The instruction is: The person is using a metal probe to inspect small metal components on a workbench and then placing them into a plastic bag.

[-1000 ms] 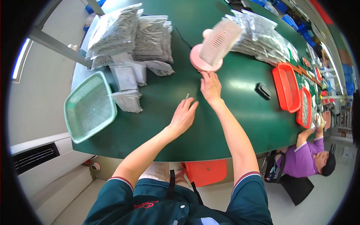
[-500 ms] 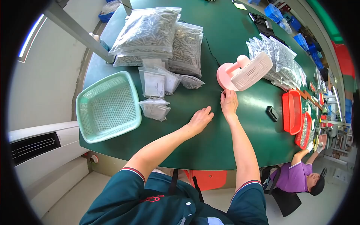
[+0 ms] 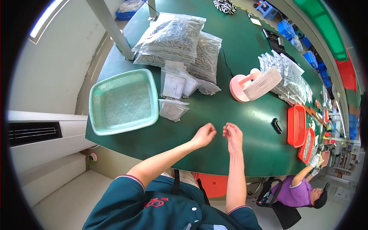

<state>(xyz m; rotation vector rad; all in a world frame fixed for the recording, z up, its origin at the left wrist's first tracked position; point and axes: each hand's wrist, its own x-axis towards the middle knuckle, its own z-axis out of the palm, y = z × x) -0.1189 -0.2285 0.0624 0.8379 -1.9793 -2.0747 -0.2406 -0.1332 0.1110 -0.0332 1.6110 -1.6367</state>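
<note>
Over the green table, my left hand has its fingers curled together; whatever they hold, if anything, is hidden. A short gap separates it from my right hand, whose thumb and forefinger pinch a small thin dark piece, too small to name. Beyond the right hand stands a pink desk fan on a round base. Small zip bags with white labels lie past my left hand. Farther left is a mint-green mesh basket with nothing visible in it.
Large clear bags of small metal pieces are piled at the back left, with more bags behind the fan. A black object and red trays lie on the right. A gloved co-worker in a purple shirt sits at the right edge.
Both hands have come nearer my body and off the spot before the fan. My right hand has risen with its fingertips pinched. The view has shifted slightly.
</note>
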